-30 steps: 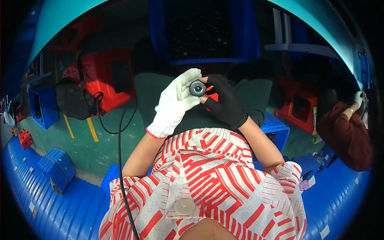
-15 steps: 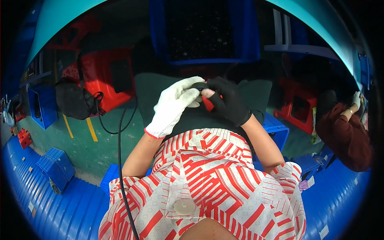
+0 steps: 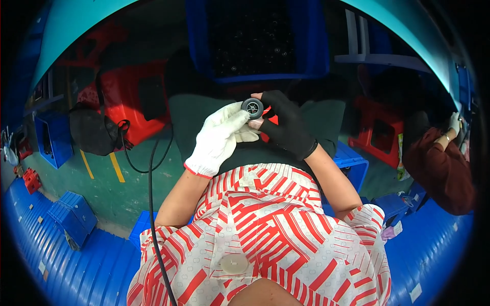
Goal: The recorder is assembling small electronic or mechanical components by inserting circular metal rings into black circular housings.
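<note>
Above my lap, a small toy wheel (image 3: 252,108) with a black tyre and silver spokes is turned with its spoked face toward the view. My left hand (image 3: 217,135), in a white knit glove, pinches its near left side between thumb and fingers. On the other side is my right hand (image 3: 287,124), in a black glove with bare fingertips. Its fingertips rest around the wheel's right edge, thumb below and a finger above. A bit of red shows behind the right fingers; I cannot tell what it is.
Beyond my knees stands a blue bin (image 3: 219,80) with many small dark parts inside. Red stools (image 3: 122,97) are on both sides, a black bag (image 3: 92,127) at the left one. A black cable (image 3: 151,194) runs down my left side. A co-worker's sleeve (image 3: 444,168) is at far right.
The wheel has been turned so that its spoked face shows; before, it was edge-on and mostly covered. My right fingers have spread around its edge.
</note>
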`<state>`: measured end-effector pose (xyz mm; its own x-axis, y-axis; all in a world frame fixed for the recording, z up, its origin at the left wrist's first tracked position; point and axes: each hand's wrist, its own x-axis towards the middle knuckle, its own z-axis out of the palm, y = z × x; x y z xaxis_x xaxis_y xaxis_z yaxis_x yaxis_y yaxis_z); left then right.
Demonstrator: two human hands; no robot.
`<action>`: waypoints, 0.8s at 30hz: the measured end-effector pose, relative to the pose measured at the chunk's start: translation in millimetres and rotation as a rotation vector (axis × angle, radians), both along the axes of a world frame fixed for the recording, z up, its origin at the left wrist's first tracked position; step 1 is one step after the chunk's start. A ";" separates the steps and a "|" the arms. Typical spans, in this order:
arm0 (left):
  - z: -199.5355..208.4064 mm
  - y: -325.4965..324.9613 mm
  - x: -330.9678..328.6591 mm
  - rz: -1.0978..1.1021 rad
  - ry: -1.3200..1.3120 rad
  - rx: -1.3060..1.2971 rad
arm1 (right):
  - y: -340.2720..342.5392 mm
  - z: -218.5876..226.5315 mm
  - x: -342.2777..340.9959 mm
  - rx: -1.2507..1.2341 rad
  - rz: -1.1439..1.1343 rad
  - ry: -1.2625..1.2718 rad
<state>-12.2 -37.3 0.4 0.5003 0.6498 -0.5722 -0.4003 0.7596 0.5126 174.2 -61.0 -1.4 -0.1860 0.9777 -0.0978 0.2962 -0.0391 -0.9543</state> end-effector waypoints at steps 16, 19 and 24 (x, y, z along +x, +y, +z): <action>2.8 -6.2 2.5 0.089 0.138 0.049 | -8.1 -10.4 -4.9 -0.299 -0.112 0.401; 0.4 -1.7 4.4 0.081 0.111 0.055 | -6.1 -11.9 -5.5 -0.321 -0.145 0.392; 8.8 2.1 15.7 0.085 0.140 0.068 | -4.1 -5.1 -5.8 0.027 -0.151 0.140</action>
<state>3.5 -35.2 9.2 0.3605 0.7256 -0.5862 -0.3825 0.6882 0.6165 168.4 -65.0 -6.5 -0.0472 0.9974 -0.0546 0.1530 -0.0468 -0.9871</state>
